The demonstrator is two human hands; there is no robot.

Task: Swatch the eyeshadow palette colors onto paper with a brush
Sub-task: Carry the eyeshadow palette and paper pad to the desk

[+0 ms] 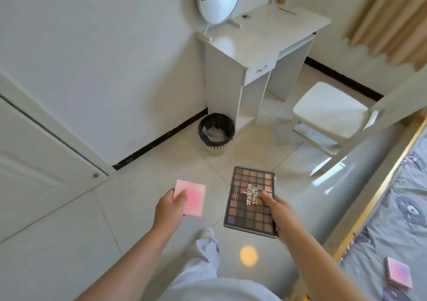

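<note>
The right hand (pixel 276 210) pinches the flat, rigid rectangular eyeshadow palette (pixel 250 200) by its right edge, thumb on the clear lid; it looks light but fragile, so it wants level carrying. The left hand (pixel 168 208) grips a thin pink paper pad (pixel 193 198) at its near corner, flimsy and easily bent.

Glossy floor tiles (pixel 161 166), matt paper (pixel 194 196)

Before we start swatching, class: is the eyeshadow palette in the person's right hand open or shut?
Shut, it seems: the palette held by the right hand shows lettering printed across the colour pans, suggesting a clear lid lying flat over them.
</note>
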